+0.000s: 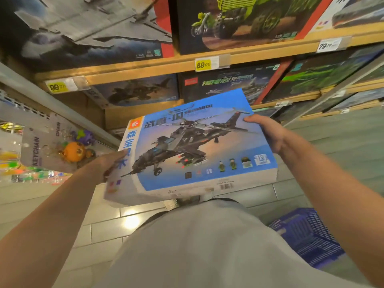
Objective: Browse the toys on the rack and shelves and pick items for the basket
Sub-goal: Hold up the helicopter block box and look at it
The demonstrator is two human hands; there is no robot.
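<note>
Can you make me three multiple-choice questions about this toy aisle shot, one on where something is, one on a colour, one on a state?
1. Where is the basket?
A. on the floor at the person's right
B. on the top shelf
C. hanging from the keychain rack

2. What colour is the price tag reading 89.00?
A. red
B. yellow
C. green

3. How is the helicopter building-block box held?
A. left hand only
B. lying in the basket
C. left hand and right hand grip opposite ends

Answers: 1 A, the blue basket sits on the tiles low right. 2 B, the tag on the shelf edge is yellow. 3 C, fingers of both hands wrap the box's ends.
</note>
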